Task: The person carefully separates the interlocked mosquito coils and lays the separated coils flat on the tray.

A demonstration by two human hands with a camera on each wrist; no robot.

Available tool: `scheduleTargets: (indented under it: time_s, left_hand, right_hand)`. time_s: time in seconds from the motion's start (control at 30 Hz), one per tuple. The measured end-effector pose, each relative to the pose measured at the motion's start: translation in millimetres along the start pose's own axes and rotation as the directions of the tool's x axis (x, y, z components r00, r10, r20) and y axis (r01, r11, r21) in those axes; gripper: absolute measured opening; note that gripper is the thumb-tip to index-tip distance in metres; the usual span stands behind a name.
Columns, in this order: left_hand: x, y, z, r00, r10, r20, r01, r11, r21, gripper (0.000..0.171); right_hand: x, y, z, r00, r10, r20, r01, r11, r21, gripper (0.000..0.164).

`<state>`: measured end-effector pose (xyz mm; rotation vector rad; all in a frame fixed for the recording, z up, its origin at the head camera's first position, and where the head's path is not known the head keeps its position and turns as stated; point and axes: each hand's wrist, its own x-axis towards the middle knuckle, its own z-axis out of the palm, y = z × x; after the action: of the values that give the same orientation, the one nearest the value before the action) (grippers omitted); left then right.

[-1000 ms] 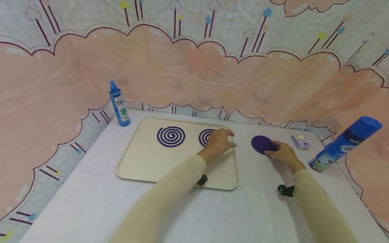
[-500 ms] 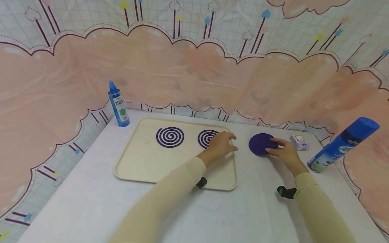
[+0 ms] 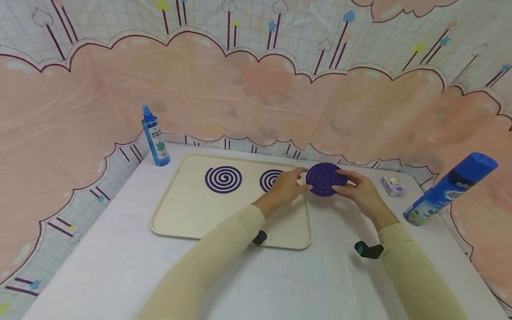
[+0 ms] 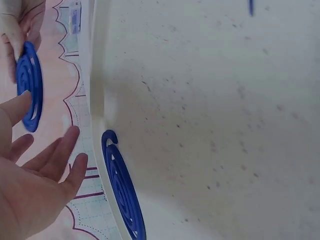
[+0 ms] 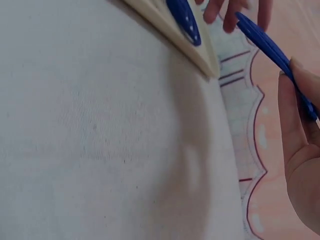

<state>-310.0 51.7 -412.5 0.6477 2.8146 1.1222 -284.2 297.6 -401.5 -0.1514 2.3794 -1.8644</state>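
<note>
My right hand (image 3: 362, 191) pinches a dark blue-purple mosquito coil (image 3: 323, 180) by its right edge, thumb in front and fingers behind. The coil is held up just past the tray's right rim, its spiral face toward the head camera. At its left edge is my left hand (image 3: 282, 186), fingers spread; in the left wrist view the thumb (image 4: 20, 106) overlaps the coil, and whether it touches is unclear. Two more mosquito coils lie on the beige tray (image 3: 192, 209): a whole left coil (image 3: 224, 179) and a right coil (image 3: 267, 178) partly hidden behind my left hand.
A blue spray bottle (image 3: 156, 142) stands beyond the tray's left corner. To the right, a blue aerosol can (image 3: 450, 189) stands near a small purple-and-white box (image 3: 393, 186). The white table (image 3: 320, 275) meets a patterned cloth backdrop (image 3: 224, 98).
My right hand has lifted the mosquito coil off the table and brought it left to my left hand. The left hand has stayed nearly in place, fingers apart.
</note>
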Motion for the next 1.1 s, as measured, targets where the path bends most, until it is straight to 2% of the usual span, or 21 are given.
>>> scheduleTargets:
  time_s: [0.23,0.4,0.5,0.6,0.77,0.97,1.1]
  left_hand:
    - [-3.8,-8.1,-7.4,1.0,-0.016,-0.027,0.012,0.986,-0.164,0.061]
    - [-7.1,-8.5,-20.7,0.998,-0.032,-0.046,0.016,0.949,-0.315,0.059]
    - [-8.1,-8.3,-29.6,0.998,-0.024,-0.051,0.005,0.938,-0.345,0.06]
    - [-8.6,-9.5,-37.8,0.998,-0.02,-0.061,-0.002,0.94,-0.34,0.061]
    - [-13.3,-13.7,-50.2,0.995,-0.023,-0.096,-0.016,0.923,-0.384,0.061]
    - [-17.7,-16.8,-64.5,0.988,-0.002,-0.154,-0.067,0.896,-0.439,0.062]
    - [-19.8,-17.0,-74.0,0.977,0.02,-0.211,-0.119,0.876,-0.467,0.062]
  right_hand:
    - [3,-4,17,0.999,-0.011,0.039,0.009,0.999,0.049,0.064]
    - [4,-8,24,0.999,-0.028,0.044,0.026,0.998,0.059,0.063]
    - [5,-12,28,0.998,-0.05,0.041,0.047,0.996,0.071,0.062]
    - [7,-18,33,0.996,-0.08,0.03,0.077,0.993,0.093,0.06]
    - [7,-28,43,0.993,-0.116,0.0,0.114,0.978,0.175,0.055]
    - [11,-42,55,0.986,-0.155,-0.059,0.165,0.935,0.313,0.051]
    - [15,-53,64,0.981,-0.162,-0.102,0.189,0.907,0.376,0.051]
